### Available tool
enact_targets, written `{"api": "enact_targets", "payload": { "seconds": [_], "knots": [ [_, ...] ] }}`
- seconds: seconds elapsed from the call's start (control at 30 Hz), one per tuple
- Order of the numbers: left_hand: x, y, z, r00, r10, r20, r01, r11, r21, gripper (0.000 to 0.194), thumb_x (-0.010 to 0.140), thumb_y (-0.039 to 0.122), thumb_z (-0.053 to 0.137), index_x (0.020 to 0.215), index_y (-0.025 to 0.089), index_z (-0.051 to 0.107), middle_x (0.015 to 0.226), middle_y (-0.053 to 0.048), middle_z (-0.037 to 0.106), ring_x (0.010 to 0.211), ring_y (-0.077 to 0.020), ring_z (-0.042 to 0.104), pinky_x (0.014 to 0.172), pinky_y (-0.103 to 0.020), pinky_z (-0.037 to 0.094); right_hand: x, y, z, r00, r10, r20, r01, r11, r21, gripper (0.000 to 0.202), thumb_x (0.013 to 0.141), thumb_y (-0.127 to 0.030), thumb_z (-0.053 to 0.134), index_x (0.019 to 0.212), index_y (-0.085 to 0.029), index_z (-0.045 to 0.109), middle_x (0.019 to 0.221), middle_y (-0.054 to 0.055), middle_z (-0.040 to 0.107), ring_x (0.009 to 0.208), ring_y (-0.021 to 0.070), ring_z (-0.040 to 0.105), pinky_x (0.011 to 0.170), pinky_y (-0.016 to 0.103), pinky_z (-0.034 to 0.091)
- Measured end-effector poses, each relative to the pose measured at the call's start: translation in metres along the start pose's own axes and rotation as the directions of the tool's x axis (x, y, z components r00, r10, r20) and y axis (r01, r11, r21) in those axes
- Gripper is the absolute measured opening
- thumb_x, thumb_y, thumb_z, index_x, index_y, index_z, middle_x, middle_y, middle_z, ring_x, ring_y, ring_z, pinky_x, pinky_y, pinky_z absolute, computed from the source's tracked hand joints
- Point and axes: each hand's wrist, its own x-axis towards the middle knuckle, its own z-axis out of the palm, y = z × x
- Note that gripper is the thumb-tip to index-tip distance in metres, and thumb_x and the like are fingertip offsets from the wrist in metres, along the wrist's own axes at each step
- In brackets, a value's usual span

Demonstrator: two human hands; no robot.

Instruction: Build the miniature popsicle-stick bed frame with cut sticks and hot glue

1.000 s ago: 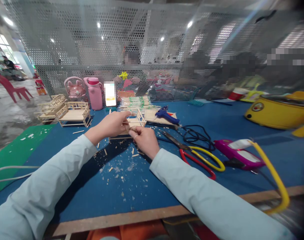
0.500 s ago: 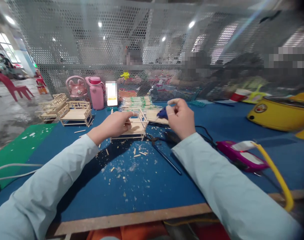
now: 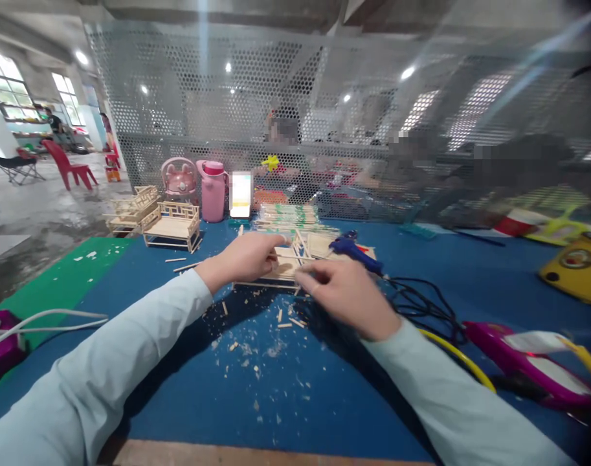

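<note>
A small frame of thin wooden sticks [image 3: 286, 270] stands on the blue table between my hands. My left hand [image 3: 249, 256] is closed on its left and upper part, the fingertips partly hidden. My right hand [image 3: 346, 290] is at the right end of the frame, thumb and index finger apart, slightly blurred, with nothing visible between them. Behind it, the blue glue gun [image 3: 356, 252] lies on the table beside a flat wooden panel [image 3: 319, 246].
Finished-looking stick benches [image 3: 173, 226], a pink flask [image 3: 213, 194] and a lit phone [image 3: 241, 194] stand at the back left. Bundled sticks [image 3: 285, 217] lie behind the frame. Black cables and a purple power strip [image 3: 533, 362] are at right. Offcuts litter the front.
My right hand has let go of the blue glue gun, which now lies on the table, and has come down to the frame. The view has shifted. My left hand remains at the frame.
</note>
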Motion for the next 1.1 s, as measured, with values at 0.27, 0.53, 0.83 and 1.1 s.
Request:
{"api": "enact_targets", "payload": {
  "seconds": [0.27,0.53,0.83,1.1],
  "knots": [
    [0.000,0.001,-0.001,1.000,-0.001,-0.015,0.000,1.000,-0.013,0.048,0.072,0.015,0.053,0.120,0.015,0.051,0.090,-0.008,0.069,0.085,-0.0215,0.063,0.070,-0.030,0.047,-0.002,-0.009,0.053,0.984,0.154,-0.087,-0.146,0.985,0.087,0.022,0.075,-0.034,0.052,0.072,-0.019,0.067,0.047,-0.002,0.054,0.043,0.0116,0.044,0.047,0.023,0.030],
    [0.000,0.000,0.001,1.000,0.001,-0.009,-0.001,1.000,0.000,0.046,0.074,0.017,0.052,0.121,0.015,0.050,0.094,-0.008,0.069,0.088,-0.0221,0.063,0.072,-0.031,0.046,0.004,-0.003,0.059,0.975,0.190,-0.115,-0.160,0.960,0.228,0.025,0.073,-0.033,0.051,0.056,-0.017,0.060,0.046,-0.003,0.049,0.046,0.0107,0.041,0.047,0.022,0.030],
    [-0.024,0.014,-0.007,0.919,0.216,-0.330,-0.222,0.975,0.020,0.025,0.081,0.020,0.049,0.105,0.016,0.054,0.107,-0.011,0.060,0.101,-0.0207,0.053,0.087,-0.037,0.043,-0.008,-0.005,0.052,0.974,0.080,-0.212,-0.037,0.979,0.202,0.025,0.076,-0.034,0.050,0.062,-0.018,0.062,0.048,-0.002,0.051,0.045,0.0107,0.044,0.049,0.022,0.034],
    [-0.077,0.049,0.032,0.884,-0.341,-0.319,0.017,0.706,-0.708,0.018,0.082,0.033,0.053,0.087,0.017,0.061,0.087,-0.005,0.064,0.080,-0.0143,0.057,0.073,-0.026,0.048,-0.030,-0.031,0.036,0.952,-0.235,-0.196,0.259,0.960,0.110,0.027,0.081,-0.033,0.048,0.063,-0.021,0.064,0.050,0.000,0.060,0.045,0.0102,0.050,0.051,0.021,0.038]
  ]
}}
